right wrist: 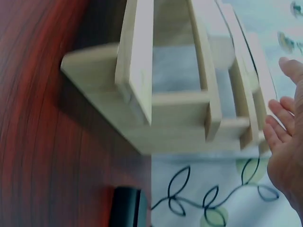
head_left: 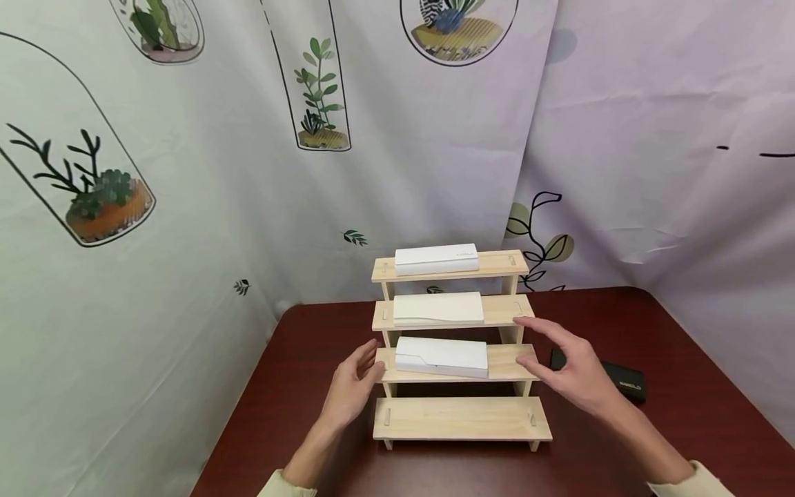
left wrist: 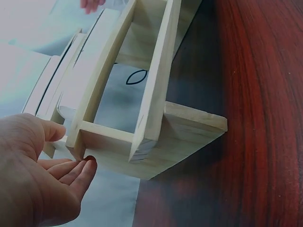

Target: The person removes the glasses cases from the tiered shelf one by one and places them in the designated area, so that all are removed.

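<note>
A stepped wooden rack (head_left: 462, 419) with several shelves stands on the table. One long white box (head_left: 442, 355) lies on the second shelf from the bottom, another white box (head_left: 437, 308) on the shelf above, and a third white box (head_left: 437, 258) on the top shelf. My left hand (head_left: 348, 388) is at the left end of the second shelf, thumb by its edge and fingers relaxed beside it; firm contact cannot be made out. On the other side, my right hand (head_left: 574, 369) is spread beside the right ends of the middle shelves, holding nothing.
Behind my right hand a black box (head_left: 626, 382) with pale lettering lies on the dark red table (head_left: 292, 359). A patterned cloth (head_left: 186, 228) with plant prints hangs at the back and left. The lowest shelf shows bare wood.
</note>
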Demonstrator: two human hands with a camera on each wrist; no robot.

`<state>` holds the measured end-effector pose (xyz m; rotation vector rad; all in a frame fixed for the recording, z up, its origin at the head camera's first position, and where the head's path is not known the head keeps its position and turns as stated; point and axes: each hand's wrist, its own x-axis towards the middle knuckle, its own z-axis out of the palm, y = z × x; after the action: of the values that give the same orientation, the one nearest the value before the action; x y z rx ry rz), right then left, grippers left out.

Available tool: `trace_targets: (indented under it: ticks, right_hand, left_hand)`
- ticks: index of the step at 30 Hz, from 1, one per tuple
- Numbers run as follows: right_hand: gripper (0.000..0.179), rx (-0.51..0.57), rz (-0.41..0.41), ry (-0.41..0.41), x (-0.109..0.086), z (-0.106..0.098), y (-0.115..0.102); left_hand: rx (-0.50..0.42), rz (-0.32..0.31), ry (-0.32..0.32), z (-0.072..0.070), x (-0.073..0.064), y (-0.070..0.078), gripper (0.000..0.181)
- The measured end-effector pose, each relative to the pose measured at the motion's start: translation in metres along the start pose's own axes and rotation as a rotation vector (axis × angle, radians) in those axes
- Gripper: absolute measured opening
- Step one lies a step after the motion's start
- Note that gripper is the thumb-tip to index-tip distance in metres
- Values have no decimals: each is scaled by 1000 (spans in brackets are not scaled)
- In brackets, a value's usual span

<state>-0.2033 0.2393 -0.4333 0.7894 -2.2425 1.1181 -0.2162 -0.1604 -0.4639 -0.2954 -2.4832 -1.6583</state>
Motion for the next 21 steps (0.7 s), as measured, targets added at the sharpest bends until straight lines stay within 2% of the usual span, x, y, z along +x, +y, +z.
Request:
trace_targets:
  ticks: [5,13,17,21]
  right_hand:
    - [64,31,-14,-52,6,19,-7]
    - [64,78,94,-111,4,45,-5]
    - [67,89,156,-132,5,50,-5]
    - [67,97,183,-135,6,54,-6]
  left_hand:
    - [19,-1,9,-1,0,-3,49]
    - [39,-6,-11,0,-3,-4,49]
    - [43,-6,-18,-1,-2,-3,49]
    - [47,0,-29,-1,-2,-3,49]
